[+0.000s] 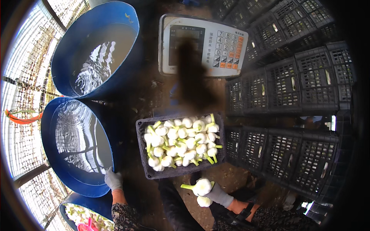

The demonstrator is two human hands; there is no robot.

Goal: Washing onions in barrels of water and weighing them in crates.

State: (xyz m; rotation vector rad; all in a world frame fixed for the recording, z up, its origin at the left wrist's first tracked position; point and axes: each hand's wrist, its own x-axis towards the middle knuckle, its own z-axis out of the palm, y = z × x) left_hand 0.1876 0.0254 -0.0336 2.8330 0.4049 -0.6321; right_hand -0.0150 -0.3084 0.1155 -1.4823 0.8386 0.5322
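Note:
My right hand point(219, 195), in a pale grey glove, is closed around garlic bulbs point(203, 186). One has a green stem pointing left, and another hangs just below it. The garlic is just in front of a black plastic crate point(141, 154) heaped with white, green-stemmed garlic point(181, 142). My left hand point(113, 179), also gloved, grips the near right rim of a blue barrel point(44, 138) holding water. Its fingertips lie over the rim and are partly hidden.
A second water-filled blue barrel point(54, 69) stands beyond. At lower left, another blue container point(101, 206) holds garlic and a red plastic scoop point(88, 225). A digital scale display point(208, 69) sits behind the crate, partly covered by a dark blur. Stacked black crates point(281, 88) line the right.

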